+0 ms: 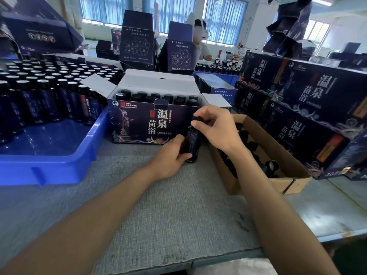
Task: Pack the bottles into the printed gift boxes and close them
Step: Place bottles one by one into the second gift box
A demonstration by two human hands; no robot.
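Observation:
A small dark bottle stands upright on the grey table mat in front of the open printed gift box. My left hand grips the bottle's lower body. My right hand pinches a black cap just above the bottle's neck. The gift box has its white flaps up and holds rows of capped bottles.
A blue tray at left holds several uncapped bottles. A brown cardboard box of loose black caps sits at right. Closed printed boxes are stacked far right. Another person works behind more upright boxes.

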